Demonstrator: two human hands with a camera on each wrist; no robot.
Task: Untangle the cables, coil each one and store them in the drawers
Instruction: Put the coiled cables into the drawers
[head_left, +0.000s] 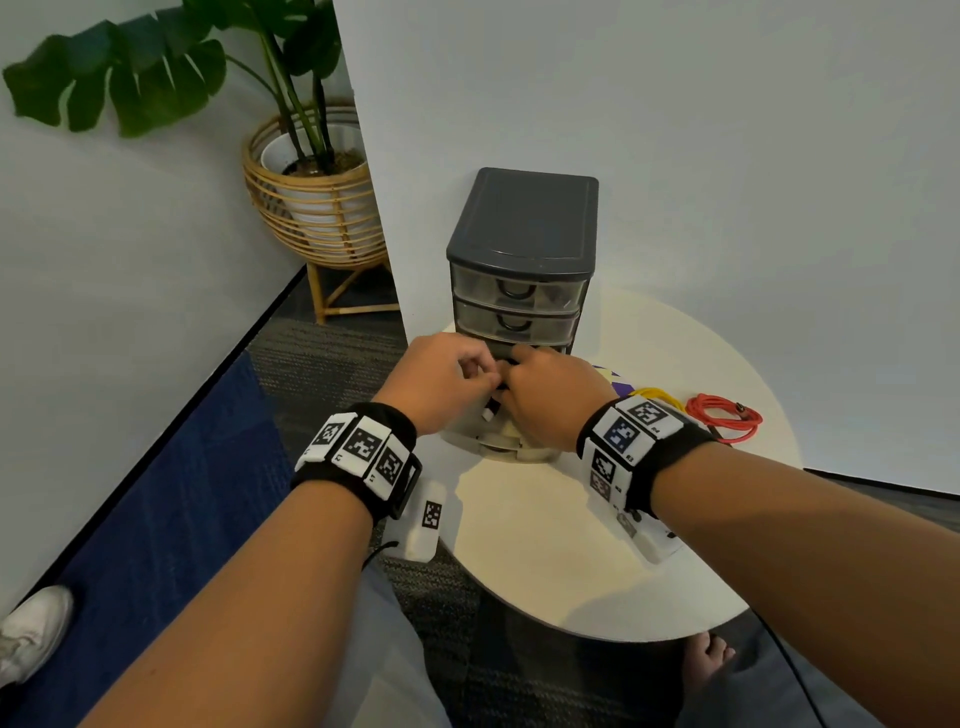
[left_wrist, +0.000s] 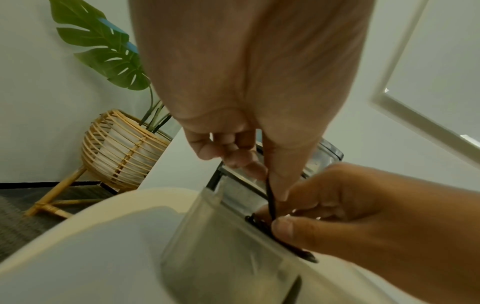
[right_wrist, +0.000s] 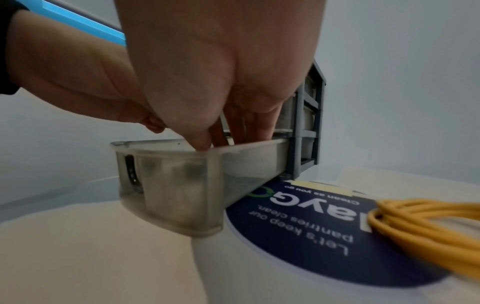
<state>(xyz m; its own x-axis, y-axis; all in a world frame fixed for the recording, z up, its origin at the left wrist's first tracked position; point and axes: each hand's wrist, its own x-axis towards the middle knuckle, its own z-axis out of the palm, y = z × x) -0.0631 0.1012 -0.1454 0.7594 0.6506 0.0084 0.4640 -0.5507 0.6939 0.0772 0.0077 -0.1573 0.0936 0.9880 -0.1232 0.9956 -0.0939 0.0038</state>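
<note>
A grey drawer unit is shown standing at 12 o'clock on the round white bench, against the wall. Its two upper drawers are closed; the bottom drawer, of translucent plastic, is pulled out toward the viewer. Above this open drawer both hands are brought together. A black cable is pinched between thumb and curled fingers of the left hand, and a bundle of the same cable is gripped at the drawer's rim by the curled fingers of the right hand. At 3 o'clock of the drawer, a coiled yellow cable is seen lying partly on a dark blue round sticker; a coiled red cable lies just beyond it.
</note>
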